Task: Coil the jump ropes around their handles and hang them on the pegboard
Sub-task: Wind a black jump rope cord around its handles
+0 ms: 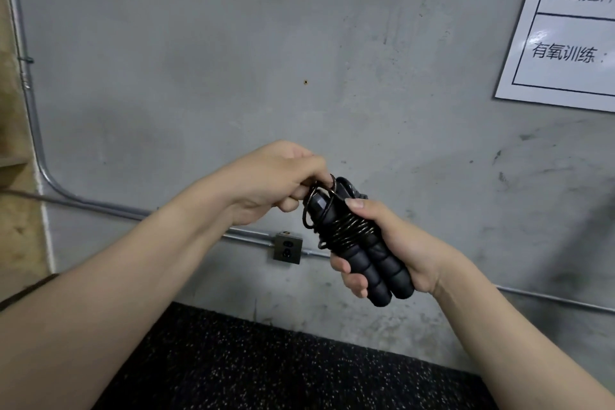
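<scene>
- The left hand (273, 176) was up beside the top of the bundle, its fingers (299, 191) curled and pinching a loose loop of the rope (346, 230) at the handle caps.
- That loop lay just right of and touching the left fingertips; the rest of the rope sat in tight turns around the upper half of the handles (379, 263).
- The two black foam handles lay side by side, long axis running from upper left to lower right, caps toward the left hand and butt ends pointing down at the speckled floor (266, 369).
- The right hand (399, 243) was clamped around both handles from the right, thumb pressing the coils, fingers wrapped under.
- Judging by this, the last loop needed tucking, and the left hand was nearer to it.
- No pegboard showed; only the grey wall (233, 43), an outlet (288, 248) and a printed sheet (572, 27).
</scene>
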Available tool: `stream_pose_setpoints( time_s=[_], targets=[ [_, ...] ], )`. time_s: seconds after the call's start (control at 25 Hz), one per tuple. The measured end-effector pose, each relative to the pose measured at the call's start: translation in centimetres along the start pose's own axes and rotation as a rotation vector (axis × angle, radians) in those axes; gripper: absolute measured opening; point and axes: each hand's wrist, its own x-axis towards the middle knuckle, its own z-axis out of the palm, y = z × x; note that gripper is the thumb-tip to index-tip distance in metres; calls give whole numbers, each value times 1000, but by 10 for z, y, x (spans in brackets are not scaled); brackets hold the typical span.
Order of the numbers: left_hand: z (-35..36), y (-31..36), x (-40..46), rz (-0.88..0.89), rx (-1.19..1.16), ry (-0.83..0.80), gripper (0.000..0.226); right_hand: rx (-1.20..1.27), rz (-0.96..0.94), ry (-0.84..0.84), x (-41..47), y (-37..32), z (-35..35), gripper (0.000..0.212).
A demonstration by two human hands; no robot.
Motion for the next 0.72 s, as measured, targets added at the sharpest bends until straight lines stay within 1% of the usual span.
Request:
stream_pose_setpoints(
  time_s=[0.08,0.16,0.28,0.32,0.4,0.48,0.52,0.6,0.64,0.72],
  targets=[
    [1,-7,2,-16,-40,-22,31,45,63,-26,-3,6,-4,61],
    [-1,-11,3,17,-29,-42,26,79,111,-50,-7,12,-7,62],
    [-2,-14,4,119,116,-89,15,150,151,-83,-12,22,-12,81],
    [-2,-16,4,144,138,-120,12,167,151,-94,-14,25,-14,84],
    [1,-24,9,147,89,-235,12,180,142,-93,-17,29,-19,86],
    [6,-38,17,107,33,-341,17,183,146,-69,-20,33,-26,80],
    [11,-45,21,82,9,-359,21,186,149,-54,-21,35,-30,77],
    [21,-56,29,71,-33,-326,21,208,161,-24,-21,41,-35,68],
    [26,-59,32,104,-12,-285,19,218,173,-5,-21,44,-38,67],
    [33,-66,40,176,83,-199,21,235,212,39,-21,52,-45,73]
  ],
)
